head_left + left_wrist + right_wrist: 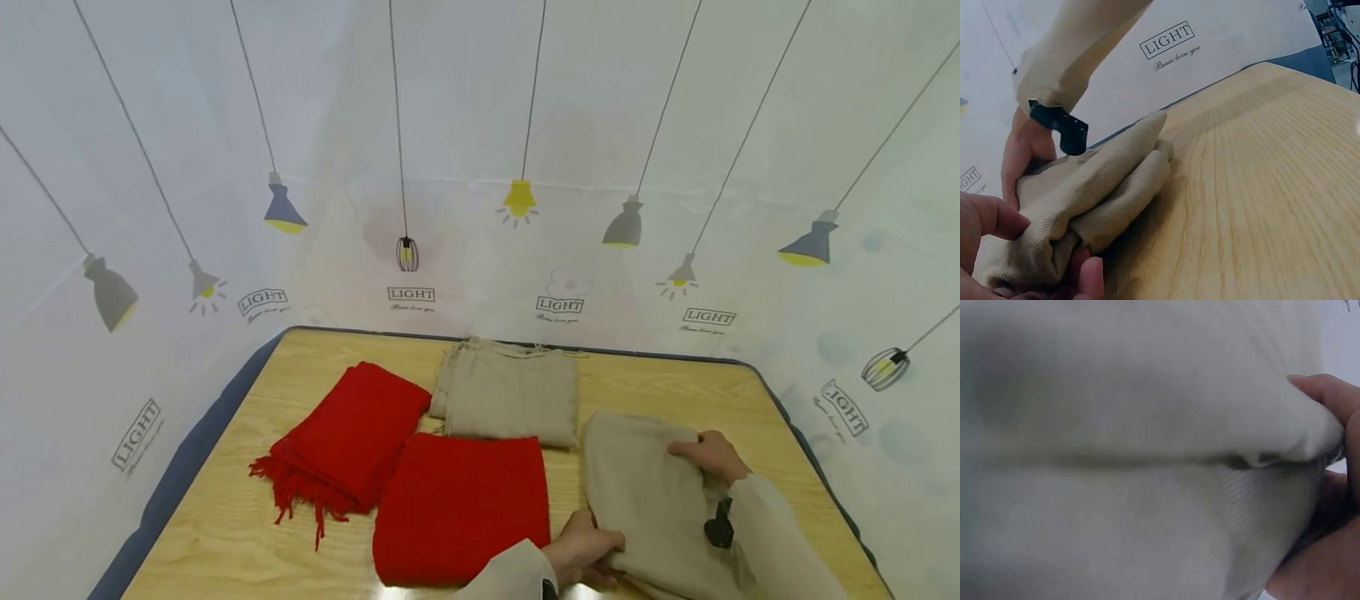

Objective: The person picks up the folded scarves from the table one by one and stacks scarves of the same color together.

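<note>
- One beige cloth (pixel 637 475), doubled into thick layers, lies on the bench (pixel 225 533) just to the right of the front red cloth (pixel 465 508), a strip of bare wood between the two.
- A person's left grip (pixel 581 546), close beside the front red cloth on its right, closes on the bundle's near corner, thumb above and fingers tucked beneath, parted only by the fabric's thickness.
- The right grip (pixel 714 454), well to the right of the front red cloth, pinches the bundle's outer edge; the right wrist view shows digits above and below the fabric, drawn in about the layers.
- Behind the front red cloth and to its left lies a fringed red cloth (pixel 352 433); just behind it, toward the right, rests a folded back beige cloth (pixel 513 392).
- Work in hand appears to be shaping the fold: in the left wrist view the layers bulge unevenly along one side, while the front red cloth lies flat and compact.
- The next move likely calls for both grips to bring the layers' edges into line, then lower and press them flat alongside the front red cloth; a hard tug by either could slide an inner layer loose.
</note>
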`<act>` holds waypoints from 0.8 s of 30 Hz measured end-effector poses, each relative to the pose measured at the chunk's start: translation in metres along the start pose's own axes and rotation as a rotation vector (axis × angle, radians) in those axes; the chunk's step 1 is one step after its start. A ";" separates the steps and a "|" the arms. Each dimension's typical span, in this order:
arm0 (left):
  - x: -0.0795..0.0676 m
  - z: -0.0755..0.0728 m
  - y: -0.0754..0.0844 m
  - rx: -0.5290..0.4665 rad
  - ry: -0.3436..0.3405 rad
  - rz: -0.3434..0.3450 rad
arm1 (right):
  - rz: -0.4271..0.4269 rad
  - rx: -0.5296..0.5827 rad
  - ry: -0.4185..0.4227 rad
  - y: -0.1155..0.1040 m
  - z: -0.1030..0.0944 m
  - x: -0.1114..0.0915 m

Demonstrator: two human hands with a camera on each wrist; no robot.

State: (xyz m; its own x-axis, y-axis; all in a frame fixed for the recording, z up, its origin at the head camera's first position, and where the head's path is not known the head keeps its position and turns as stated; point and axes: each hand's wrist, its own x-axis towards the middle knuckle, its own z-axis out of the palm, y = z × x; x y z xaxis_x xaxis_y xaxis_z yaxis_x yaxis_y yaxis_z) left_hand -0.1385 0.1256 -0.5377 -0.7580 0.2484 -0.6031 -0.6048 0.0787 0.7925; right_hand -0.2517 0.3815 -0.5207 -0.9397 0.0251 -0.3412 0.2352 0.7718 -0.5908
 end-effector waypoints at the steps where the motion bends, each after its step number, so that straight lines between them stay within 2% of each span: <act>1: 0.000 -0.001 0.001 -0.001 -0.002 0.003 | -0.001 0.010 0.002 0.002 -0.001 -0.002; 8: 0.005 -0.009 0.008 0.006 -0.002 0.037 | 0.039 0.039 0.015 0.007 -0.008 -0.012; 12: 0.009 -0.017 0.016 0.015 0.022 0.082 | 0.066 0.051 -0.016 0.006 -0.009 -0.017; 18: 0.015 -0.029 0.024 0.054 0.067 0.167 | 0.092 0.133 -0.061 0.005 -0.004 -0.031; 24: 0.015 -0.031 0.031 0.108 0.059 0.214 | 0.160 0.206 -0.081 0.011 -0.002 -0.045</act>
State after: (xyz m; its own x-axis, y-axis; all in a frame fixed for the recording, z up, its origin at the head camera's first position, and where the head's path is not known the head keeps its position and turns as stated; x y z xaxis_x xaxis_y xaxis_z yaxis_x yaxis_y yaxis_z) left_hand -0.1766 0.1019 -0.5250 -0.8808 0.2135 -0.4226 -0.4020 0.1341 0.9057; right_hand -0.2069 0.3903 -0.5104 -0.8655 0.0788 -0.4947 0.4322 0.6165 -0.6581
